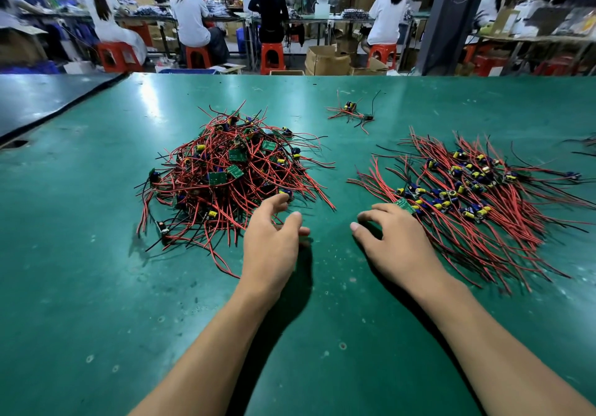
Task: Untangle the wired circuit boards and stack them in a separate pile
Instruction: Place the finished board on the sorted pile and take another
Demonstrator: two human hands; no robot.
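Picking next board from tangle [225,170]
Left hand [271,241] and right hand [396,238], by stack [467,196], are hovering loose, empty; next is calling for a one-board pinch

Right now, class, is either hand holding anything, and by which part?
Nothing is gripped: the left hand reaches for the tangled pile; the right hand touches a green circuit board with its fingertips.

left hand [274,241] and right hand [398,241] stretch forward side by side — palms down, fingers loosely curled.
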